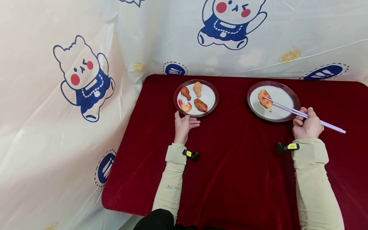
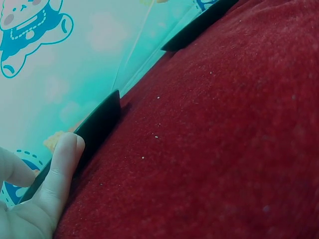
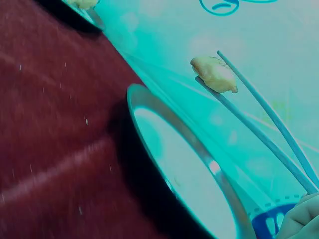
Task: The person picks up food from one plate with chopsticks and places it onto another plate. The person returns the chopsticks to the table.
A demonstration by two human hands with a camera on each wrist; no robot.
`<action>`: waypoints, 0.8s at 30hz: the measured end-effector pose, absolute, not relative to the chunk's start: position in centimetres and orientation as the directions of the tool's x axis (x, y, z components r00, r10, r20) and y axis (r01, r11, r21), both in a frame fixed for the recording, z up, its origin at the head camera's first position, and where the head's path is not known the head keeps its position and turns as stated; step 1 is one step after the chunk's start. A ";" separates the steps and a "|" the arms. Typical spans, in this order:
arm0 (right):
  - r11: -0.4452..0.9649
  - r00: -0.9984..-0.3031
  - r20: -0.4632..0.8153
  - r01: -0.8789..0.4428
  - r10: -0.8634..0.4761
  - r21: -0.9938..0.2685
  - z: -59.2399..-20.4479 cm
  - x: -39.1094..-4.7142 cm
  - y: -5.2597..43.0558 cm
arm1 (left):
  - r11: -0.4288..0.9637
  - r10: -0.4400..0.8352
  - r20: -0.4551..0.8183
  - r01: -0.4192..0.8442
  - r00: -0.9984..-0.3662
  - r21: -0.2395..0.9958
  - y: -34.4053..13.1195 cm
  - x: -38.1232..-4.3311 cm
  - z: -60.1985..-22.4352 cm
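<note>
My right hand [image 1: 309, 126] grips a pair of pale chopsticks [image 1: 310, 118]. Between their tips is a golden-brown piece of food, like a chicken wing [image 1: 263, 101], raised above the right plate [image 3: 187, 172] in the right wrist view. At the left plate [image 1: 215, 98], my left hand [image 1: 183, 126] has its thumb at the near rim. The left wrist view shows the rim between thumb and a finger [image 2: 65, 154]; the other fingers stretch rightward. On that plate lie a drumstick [image 1: 185, 93], a crusted fried piece [image 1: 197, 89], a shrimp [image 1: 185, 106] and a glazed wing [image 1: 200, 105].
Both brown-rimmed white plates stand towards the back of a table with a dark red cloth [image 1: 230, 159]. A small crumb [image 1: 270, 110] lies on the right plate. Behind and to the left hangs a white cartoon-printed curtain [image 1: 172, 38].
</note>
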State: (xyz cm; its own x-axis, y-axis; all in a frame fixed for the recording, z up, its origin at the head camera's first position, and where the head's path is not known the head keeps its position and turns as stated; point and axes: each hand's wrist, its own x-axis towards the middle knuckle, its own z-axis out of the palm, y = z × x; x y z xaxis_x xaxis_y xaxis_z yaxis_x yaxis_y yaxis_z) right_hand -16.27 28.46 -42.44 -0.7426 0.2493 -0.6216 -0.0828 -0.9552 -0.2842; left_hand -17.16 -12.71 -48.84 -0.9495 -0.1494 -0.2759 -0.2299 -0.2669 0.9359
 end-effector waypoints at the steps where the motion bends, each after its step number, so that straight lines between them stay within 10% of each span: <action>1: -0.957 -0.753 -0.612 -0.081 0.242 -0.279 -42.4 -16.4 28.2 | -0.269 -0.150 -0.276 -0.229 -0.950 0.936 -12.7 -17.2 -48.8; 24: -0.927 -0.802 -0.550 -0.013 0.234 -0.375 -40.9 -19.3 19.9 | -0.265 -0.146 -0.279 -0.234 -0.949 0.935 -12.8 -17.1 -48.8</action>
